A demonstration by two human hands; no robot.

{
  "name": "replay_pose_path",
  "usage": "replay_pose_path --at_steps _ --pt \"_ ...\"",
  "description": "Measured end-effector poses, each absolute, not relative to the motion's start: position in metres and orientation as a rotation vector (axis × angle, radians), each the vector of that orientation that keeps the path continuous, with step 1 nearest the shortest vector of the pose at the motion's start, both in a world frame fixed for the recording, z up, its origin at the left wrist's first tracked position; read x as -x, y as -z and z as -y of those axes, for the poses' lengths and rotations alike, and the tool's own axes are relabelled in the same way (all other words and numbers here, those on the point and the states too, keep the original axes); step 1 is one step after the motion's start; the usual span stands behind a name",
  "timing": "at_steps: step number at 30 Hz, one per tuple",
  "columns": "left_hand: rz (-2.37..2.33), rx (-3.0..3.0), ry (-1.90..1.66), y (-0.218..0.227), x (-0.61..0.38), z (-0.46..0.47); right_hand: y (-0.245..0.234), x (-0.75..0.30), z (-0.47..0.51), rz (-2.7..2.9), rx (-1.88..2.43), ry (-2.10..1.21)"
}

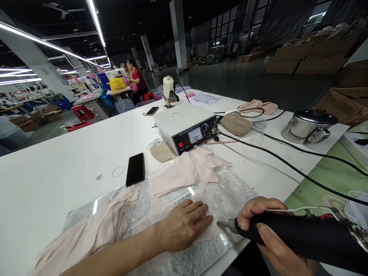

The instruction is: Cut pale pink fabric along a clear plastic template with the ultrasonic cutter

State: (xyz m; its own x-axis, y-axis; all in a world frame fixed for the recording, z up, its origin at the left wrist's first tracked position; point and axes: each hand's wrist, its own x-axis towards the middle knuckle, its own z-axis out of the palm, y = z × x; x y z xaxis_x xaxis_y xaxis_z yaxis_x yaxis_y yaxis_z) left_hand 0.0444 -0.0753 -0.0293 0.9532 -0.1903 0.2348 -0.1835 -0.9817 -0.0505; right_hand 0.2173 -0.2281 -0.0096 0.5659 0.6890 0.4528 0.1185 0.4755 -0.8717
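Lying flat, my left hand (184, 226) presses a thin pale pink fabric piece (211, 230) onto a clear, glossy sheet (230, 188) on the table. My right hand (276, 234) is wrapped around a thick black handpiece (304, 234) with a tapered metal tip (227, 224). That tip points left and reaches the fabric edge just right of my left fingertips; whether it touches the cloth I cannot tell. A pile of pink fabric pieces (184, 172) lies beyond my left hand. More layered pink pieces (94, 230) are spread left of my forearm.
A control box (189, 130) with a dial stands at mid-table, and a black cable (276, 157) runs rightward from it. Around it are a black phone (135, 169), brown templates (236, 124) and a lidded glass mug (307, 126). Behind, a person in red (139, 78) sits.
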Motion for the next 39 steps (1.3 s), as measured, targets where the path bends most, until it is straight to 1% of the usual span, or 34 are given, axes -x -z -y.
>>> replay_pose_path --at_steps 7,12,18,29,34,39 --pt "-0.276 3.108 0.439 0.034 -0.043 0.076 0.015 -0.219 0.215 0.869 1.002 -0.403" --pt "-0.249 3.141 0.360 0.036 -0.041 0.077 0.019 -0.220 0.207 0.852 1.000 -0.403" --pt "-0.240 3.164 0.369 0.040 -0.040 0.076 0.020 -0.219 0.204 0.847 1.031 -0.385" --pt "-0.213 3.163 0.428 0.040 -0.042 0.078 0.021 -0.221 0.194 0.940 0.989 -0.370" --pt "-0.203 3.157 0.411 0.041 -0.040 0.093 0.019 -0.223 0.208 0.810 0.981 -0.434" --pt "-0.238 3.183 0.393 0.038 -0.036 0.108 0.018 -0.227 0.214 0.702 0.927 -0.358"
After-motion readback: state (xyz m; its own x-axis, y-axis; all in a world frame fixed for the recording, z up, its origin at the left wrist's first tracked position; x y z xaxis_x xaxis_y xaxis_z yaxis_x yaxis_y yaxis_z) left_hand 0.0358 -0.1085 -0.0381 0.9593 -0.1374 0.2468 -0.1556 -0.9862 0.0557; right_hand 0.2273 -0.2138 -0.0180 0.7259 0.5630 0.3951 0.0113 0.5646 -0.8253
